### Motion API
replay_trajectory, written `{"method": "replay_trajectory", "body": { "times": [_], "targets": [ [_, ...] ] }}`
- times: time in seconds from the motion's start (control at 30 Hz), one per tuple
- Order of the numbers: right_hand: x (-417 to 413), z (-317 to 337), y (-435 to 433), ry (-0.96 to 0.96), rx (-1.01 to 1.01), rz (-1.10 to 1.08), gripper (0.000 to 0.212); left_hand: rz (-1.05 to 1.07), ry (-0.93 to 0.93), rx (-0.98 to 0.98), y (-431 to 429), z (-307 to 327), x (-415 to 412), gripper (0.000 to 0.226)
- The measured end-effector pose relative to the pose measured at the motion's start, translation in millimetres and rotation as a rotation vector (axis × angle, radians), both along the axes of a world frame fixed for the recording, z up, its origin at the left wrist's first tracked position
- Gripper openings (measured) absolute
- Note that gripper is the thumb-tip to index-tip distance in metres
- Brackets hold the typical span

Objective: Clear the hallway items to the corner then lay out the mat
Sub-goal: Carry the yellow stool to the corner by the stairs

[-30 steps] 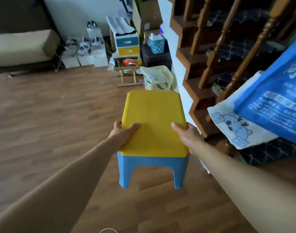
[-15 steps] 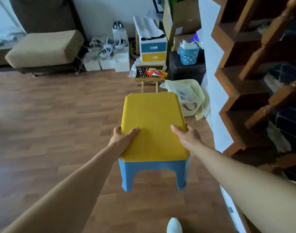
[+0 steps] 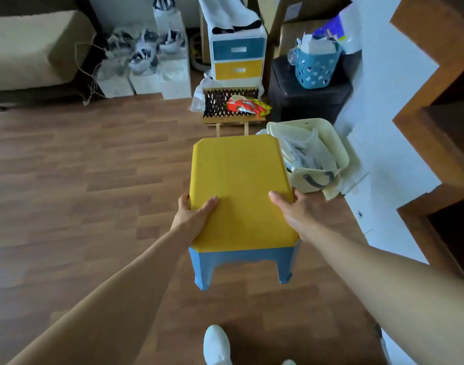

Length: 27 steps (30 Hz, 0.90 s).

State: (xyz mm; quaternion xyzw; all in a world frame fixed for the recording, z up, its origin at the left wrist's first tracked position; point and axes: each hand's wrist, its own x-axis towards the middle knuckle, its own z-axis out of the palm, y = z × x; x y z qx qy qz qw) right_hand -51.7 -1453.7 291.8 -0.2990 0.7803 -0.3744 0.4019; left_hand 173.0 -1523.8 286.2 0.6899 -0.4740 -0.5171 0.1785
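Note:
A plastic stool [image 3: 238, 180] with a yellow seat and blue legs hangs in the air above the wooden floor, in the middle of the view. My left hand [image 3: 192, 217] grips its left edge, thumb on top of the seat and fingers under the rim. My right hand [image 3: 295, 210] grips the right edge the same way. No mat is in view.
Ahead stand a small wooden stool [image 3: 232, 114] with a red snack packet, a cream bin [image 3: 328, 151], a dark ottoman [image 3: 304, 101] bearing a blue basket [image 3: 315, 67], and a blue-and-yellow drawer unit [image 3: 237, 59]. A white wall and stairs [image 3: 436, 127] close the right. A sofa [image 3: 33, 48] sits far left.
I have walked forward with the stool held in both hands; the corner clutter is nearer and larger. The blue bag and stair railing have left the view. My shoe shows below.

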Motion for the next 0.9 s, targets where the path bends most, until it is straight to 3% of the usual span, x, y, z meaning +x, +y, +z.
{"method": "replay_trajectory", "body": {
  "times": [0.27, 0.5, 0.63, 0.8, 0.9],
  "targets": [
    [-40.3, -164.3, -118.4, -0.026, -0.005, 0.054, 0.073, 0.004, 0.004, -0.041, -114.5, -166.2, -36.7, 0.089],
    [-74.8, -300.2, -187.9, -0.046, -0.090, 0.054, 0.040, 0.020, 0.053, -0.099, -177.5, -301.4, -68.4, 0.087],
    [-86.0, -344.1, -215.9, -0.048, -0.126, 0.066, 0.033, 0.018, 0.075, -0.124, -204.2, -343.0, -78.3, 0.092],
    [-99.5, -372.7, -247.3, -0.014, -0.102, 0.050, 0.061, 0.015, 0.056, -0.155, -234.0, -368.9, -92.4, 0.088],
    [-108.5, -371.7, -263.6, 0.050, -0.071, 0.075, 0.065, 0.015, 0.045, -0.161, -251.2, -371.1, -101.5, 0.089]
  ]
}}
